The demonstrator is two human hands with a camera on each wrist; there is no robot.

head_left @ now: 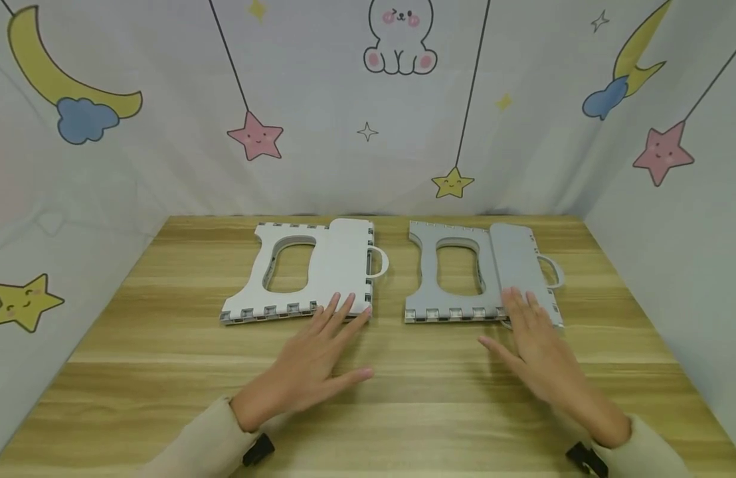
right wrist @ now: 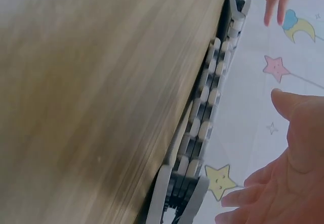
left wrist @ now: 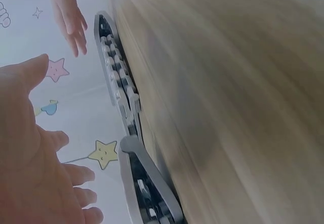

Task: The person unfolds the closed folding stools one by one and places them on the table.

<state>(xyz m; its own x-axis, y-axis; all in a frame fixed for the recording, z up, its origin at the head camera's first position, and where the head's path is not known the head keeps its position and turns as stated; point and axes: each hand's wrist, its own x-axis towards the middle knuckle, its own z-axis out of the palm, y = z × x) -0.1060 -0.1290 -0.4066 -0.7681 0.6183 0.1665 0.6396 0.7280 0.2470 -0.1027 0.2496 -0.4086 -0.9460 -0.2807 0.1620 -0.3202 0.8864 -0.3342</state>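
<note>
Two folding step stools lie folded flat, side by side on a wooden table. The left one is a white stool [head_left: 339,255] and the right one a grey stool [head_left: 514,255], each with an oval opening and a small loop handle on its right side. My left hand [head_left: 308,364], fingers spread, reaches toward the white stool, its fingertips overlapping the near right corner in the head view. My right hand [head_left: 544,355] has straight fingers over the grey stool's near edge. Both wrist views show the palms holding nothing, above the stools' hinged edges.
The wooden table [head_left: 404,411] extends in front of the stools toward me. A white curtain [head_left: 320,179] printed with stars, moons and a bear hangs behind the table, with similar cloth along both sides. Dark straps sit at both sleeve cuffs.
</note>
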